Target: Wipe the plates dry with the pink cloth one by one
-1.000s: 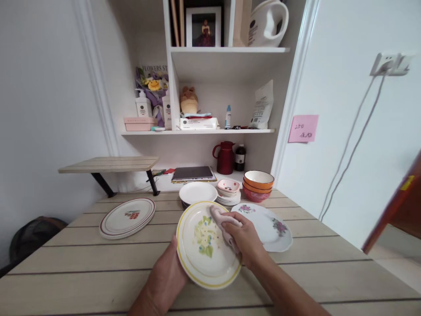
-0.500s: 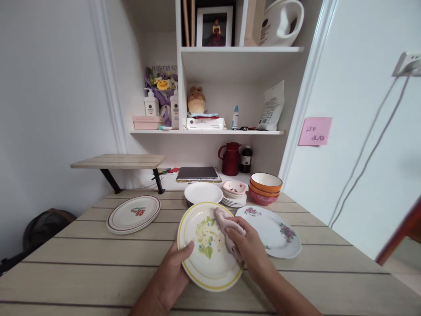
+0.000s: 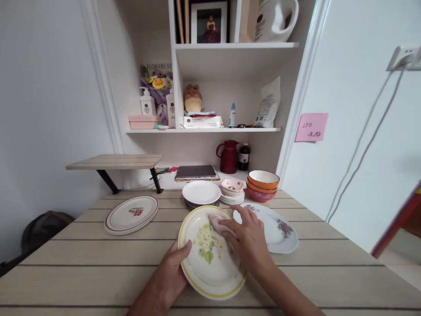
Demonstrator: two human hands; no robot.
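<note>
A cream plate point(image 3: 210, 281) with a yellow rim and a flower print is tilted up over the table, facing me. My left hand point(image 3: 173, 270) grips its left edge, thumb on the face and fingers underneath. Against the plate's upper right face my right hand point(image 3: 248, 237) presses a pale pink cloth point(image 3: 219, 222), its fingers partly spread over it. Part of the cloth is hidden under the hand. Just behind lies a white oval platter point(image 3: 272, 232) with pink flowers, partly covered by my right hand.
Stacked plates with a dark red rim point(image 3: 131, 215) lie at the left. Behind my plate stand a stack of white plates point(image 3: 201, 192), small pink dishes point(image 3: 232, 186) and orange bowls point(image 3: 263, 182). A raised wooden shelf point(image 3: 115, 161) and a red jug point(image 3: 228, 156) stand farther back.
My right hand has shifted up a little with the cloth, and its fingers have spread out. The plate has lowered slightly in view, still in my left hand. The camera view has shifted slightly.
</note>
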